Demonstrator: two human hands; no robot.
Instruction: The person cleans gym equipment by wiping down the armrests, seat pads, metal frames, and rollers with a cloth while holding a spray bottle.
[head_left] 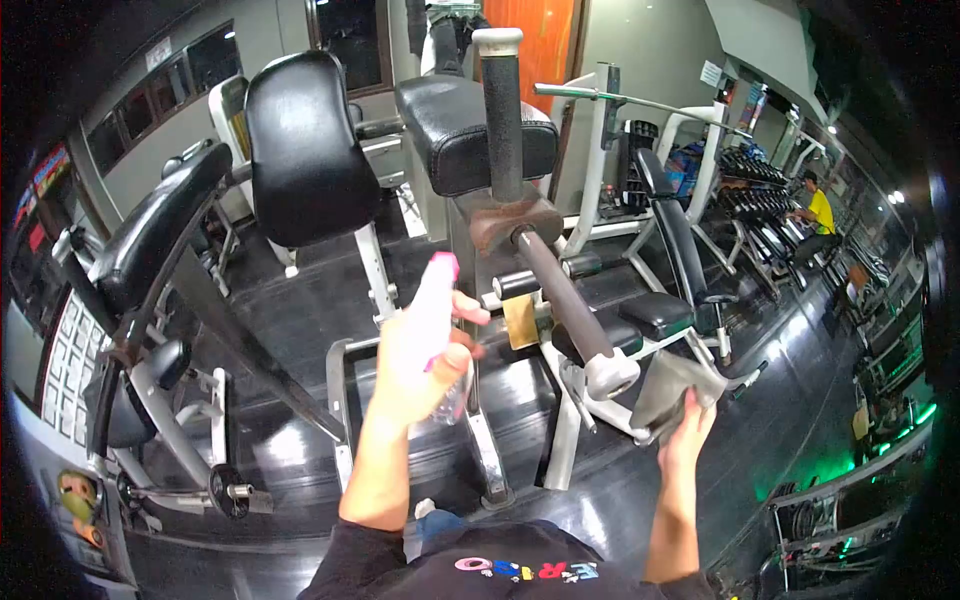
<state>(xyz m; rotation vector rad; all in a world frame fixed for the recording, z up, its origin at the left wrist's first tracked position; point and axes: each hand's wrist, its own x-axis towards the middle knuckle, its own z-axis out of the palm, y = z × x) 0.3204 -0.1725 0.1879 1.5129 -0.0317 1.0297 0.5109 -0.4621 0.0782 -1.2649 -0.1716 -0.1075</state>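
In the head view, my left hand [410, 365] is wrapped round a spray bottle [432, 305] with a pink-and-white top and a clear lower part. The bottle is held up in front of an exercise machine [520, 220] with black pads and dark bars. My right hand [685, 425] grips a grey cloth [665, 390], which hangs just below and right of the white-tipped end of the machine's lower bar [570, 290]. Whether the cloth touches that bar end, I cannot tell.
A black padded seat [308, 150] stands at the left behind my left hand. Further right is a bench [680, 250] under a rack with a barbell [640, 100]. A person in a yellow shirt [820, 212] sits by the dumbbell racks [755, 190]. The floor [740, 440] is dark and glossy.
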